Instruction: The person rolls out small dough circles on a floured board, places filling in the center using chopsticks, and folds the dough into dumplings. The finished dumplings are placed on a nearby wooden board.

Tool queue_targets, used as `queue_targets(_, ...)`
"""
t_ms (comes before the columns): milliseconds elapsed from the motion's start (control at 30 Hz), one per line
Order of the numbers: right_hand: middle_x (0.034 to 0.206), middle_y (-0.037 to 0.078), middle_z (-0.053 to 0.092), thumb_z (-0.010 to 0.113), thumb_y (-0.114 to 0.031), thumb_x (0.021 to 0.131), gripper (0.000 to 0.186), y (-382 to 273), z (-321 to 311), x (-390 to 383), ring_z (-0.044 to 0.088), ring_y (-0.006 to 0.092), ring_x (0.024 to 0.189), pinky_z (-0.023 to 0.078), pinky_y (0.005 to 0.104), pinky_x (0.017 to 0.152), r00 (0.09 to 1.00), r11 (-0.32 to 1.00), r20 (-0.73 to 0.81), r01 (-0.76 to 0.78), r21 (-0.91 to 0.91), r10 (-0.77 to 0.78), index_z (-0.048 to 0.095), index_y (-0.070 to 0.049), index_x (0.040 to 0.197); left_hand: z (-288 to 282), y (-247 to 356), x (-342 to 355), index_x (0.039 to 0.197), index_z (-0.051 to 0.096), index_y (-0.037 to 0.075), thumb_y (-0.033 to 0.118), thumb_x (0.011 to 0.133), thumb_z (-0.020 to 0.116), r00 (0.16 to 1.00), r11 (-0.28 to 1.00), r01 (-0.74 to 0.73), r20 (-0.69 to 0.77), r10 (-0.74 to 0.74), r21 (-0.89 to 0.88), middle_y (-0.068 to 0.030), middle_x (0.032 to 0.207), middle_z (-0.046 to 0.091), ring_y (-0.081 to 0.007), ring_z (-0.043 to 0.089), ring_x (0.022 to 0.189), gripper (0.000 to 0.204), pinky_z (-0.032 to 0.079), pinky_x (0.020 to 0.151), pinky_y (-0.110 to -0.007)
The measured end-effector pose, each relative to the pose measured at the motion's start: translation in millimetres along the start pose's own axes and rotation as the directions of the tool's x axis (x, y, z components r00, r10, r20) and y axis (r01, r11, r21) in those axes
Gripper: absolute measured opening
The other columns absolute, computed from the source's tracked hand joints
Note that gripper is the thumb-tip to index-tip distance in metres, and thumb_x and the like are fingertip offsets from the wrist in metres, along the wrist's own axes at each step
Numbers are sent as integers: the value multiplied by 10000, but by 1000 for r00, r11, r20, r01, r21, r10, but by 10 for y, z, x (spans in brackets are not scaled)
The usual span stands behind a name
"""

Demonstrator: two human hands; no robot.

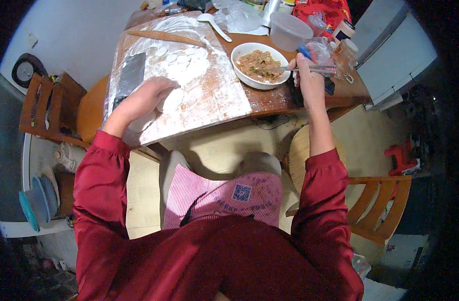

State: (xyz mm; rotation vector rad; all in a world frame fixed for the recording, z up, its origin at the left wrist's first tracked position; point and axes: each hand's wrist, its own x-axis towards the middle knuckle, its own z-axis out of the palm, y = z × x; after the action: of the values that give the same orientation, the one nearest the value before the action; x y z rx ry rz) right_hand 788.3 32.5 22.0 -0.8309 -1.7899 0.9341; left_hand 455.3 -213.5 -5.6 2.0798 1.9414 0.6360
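My left hand (pixel 148 98) is over the floured board (pixel 217 108), fingers loosely bent and reaching to the edge of a round dough wrapper (pixel 171 101). Its thumb is hidden. Another wrapper (pixel 142 123) lies beneath my wrist. More pale dough rounds (pixel 182 61) lie farther up the board, dusted with flour. To the right, my right hand (pixel 310 75) is closed around a pair of chopsticks (pixel 317 68). Their tips dip into the minced filling (pixel 257 64) inside a white bowl (pixel 238 73).
A rolling pin (pixel 164 36) and a dark flat blade (pixel 131 75) lie on the board. Past it are a white spoon (pixel 214 26), a clear plastic tub (pixel 289 31), jars (pixel 344 30) and bags (pixel 235 16). A wooden chair (pixel 375 205) stands to the right, another chair (pixel 49 108) to the left.
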Motion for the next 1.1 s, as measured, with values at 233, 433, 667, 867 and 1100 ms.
queue_targets(233,804,62,641,471,-265,1000,339,-187,19,100,585,162,786,474,318,755,987,973,66,155,-171,-146,652,-7,873,-21,-60,11,1026,627,30,-24,823,632,996,998,45,-73,-41,49,-142,982,596,-322,570,967,210,465,882,-390)
queue_targets(433,907,165,659,538,-131,959,188,55,172,-292,631,322,865,485,395,808,831,819,207,549,-167,-516,651,11,910,-113,-33,35,929,573,8,13,783,701,988,996,72,-141,-64,51,-122,930,581,-298,572,904,194,462,815,-374)
queue_targets(667,937,127,680,490,-161,992,238,-24,49,-424,643,262,908,488,359,839,891,891,164,442,-101,-423,661,-13,920,-138,23,-89,885,561,-33,68,782,736,937,982,176,-293,-190,-73,-181,852,594,-366,559,760,226,463,702,-398)
queue_targets(867,774,1,547,336,-342,1073,454,-8,130,-238,448,63,654,376,221,600,992,991,63,105,81,-111,633,-18,960,-217,122,-98,880,548,-37,92,796,737,940,983,177,-304,-155,47,-177,787,569,-300,512,683,243,440,653,-380)
queue_targets(1100,726,-3,567,361,-360,1064,454,204,74,-169,460,40,570,374,201,500,990,965,-60,-108,239,126,635,-31,913,-237,82,-121,859,517,42,150,919,659,871,875,184,-337,-356,-447,2,732,508,-94,452,677,188,398,623,-268)
